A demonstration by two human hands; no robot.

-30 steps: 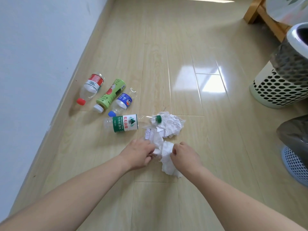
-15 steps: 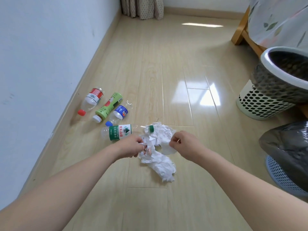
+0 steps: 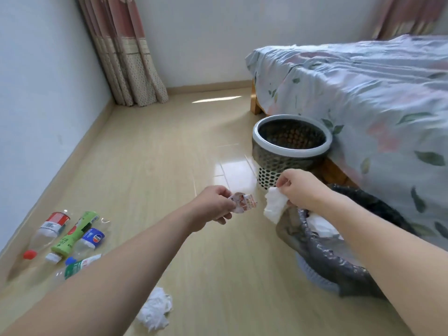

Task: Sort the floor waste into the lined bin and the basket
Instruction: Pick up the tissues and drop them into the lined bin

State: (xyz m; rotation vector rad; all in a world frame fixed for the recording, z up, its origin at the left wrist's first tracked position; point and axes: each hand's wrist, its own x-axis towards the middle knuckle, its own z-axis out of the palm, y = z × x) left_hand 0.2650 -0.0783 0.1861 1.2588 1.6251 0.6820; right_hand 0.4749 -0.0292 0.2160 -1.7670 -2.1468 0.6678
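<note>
My left hand point(image 3: 214, 205) pinches a small crumpled printed wrapper point(image 3: 244, 202) in the air above the floor. My right hand point(image 3: 299, 190) grips a crumpled white tissue point(image 3: 275, 205) just over the near rim of the lined bin point(image 3: 322, 258), whose dark bag holds white paper. The perforated basket point(image 3: 289, 151) with a grey rim stands beyond, against the bed. One more white tissue wad point(image 3: 156, 309) lies on the floor under my left forearm. Several plastic bottles point(image 3: 72, 236) lie by the left wall, one partly hidden by my arm.
A bed with a floral sheet point(image 3: 363, 105) fills the right side, its wooden frame touching the basket. A white wall point(image 3: 43, 105) runs along the left, and curtains point(image 3: 126, 57) hang in the far corner. Wooden floor point(image 3: 157, 154) stretches between them.
Both hands lifted off the floor and swung right toward the lined bin, carrying the wrapper and a tissue. One tissue wad stayed on the floor. The view tilted up.
</note>
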